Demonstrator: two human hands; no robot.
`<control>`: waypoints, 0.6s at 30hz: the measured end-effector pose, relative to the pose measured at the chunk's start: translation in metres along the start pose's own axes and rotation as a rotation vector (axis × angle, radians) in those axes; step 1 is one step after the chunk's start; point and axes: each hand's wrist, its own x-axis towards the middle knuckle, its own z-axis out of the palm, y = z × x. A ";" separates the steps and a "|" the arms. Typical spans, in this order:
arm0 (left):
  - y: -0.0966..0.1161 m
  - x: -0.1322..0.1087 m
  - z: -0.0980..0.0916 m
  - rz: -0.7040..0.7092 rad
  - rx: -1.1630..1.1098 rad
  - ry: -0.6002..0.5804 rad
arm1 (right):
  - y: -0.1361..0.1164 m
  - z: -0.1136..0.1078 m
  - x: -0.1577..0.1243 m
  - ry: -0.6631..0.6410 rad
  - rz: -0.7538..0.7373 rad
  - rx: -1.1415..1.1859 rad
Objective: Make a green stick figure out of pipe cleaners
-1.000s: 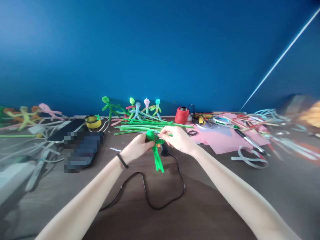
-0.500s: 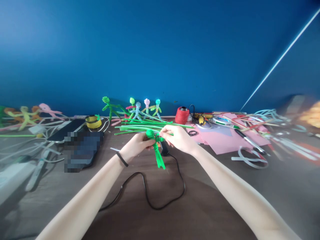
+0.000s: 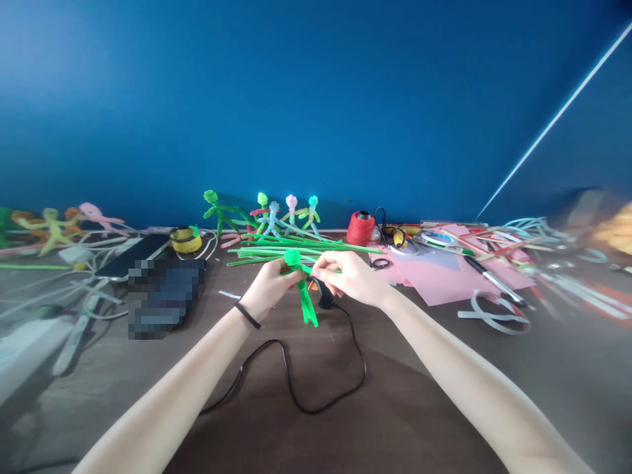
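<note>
Handicraft workspace, as I read it from my end; home or small studio, I cannot tell. Dark tabletop [image 3: 419,401] set against a plain blue wall [image 3: 316,99]. Pipe-cleaner figures [image 3: 211,197] stand along the back, loose green pipe cleaners [image 3: 269,253] lying in front of them. To my right: red thread cone [image 3: 359,230], pink paper sheets [image 3: 439,289], a marker pen [image 3: 494,282]. Black cable [image 3: 311,413] across the wood-toned surface, everyday clutter at both ends.

Left hand [image 3: 272,287] pinches (right hand [image 3: 349,278] likewise, nearby).
</note>
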 end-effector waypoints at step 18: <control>0.002 0.000 -0.004 -0.038 -0.272 -0.041 | 0.029 -0.004 0.013 -0.154 0.158 0.182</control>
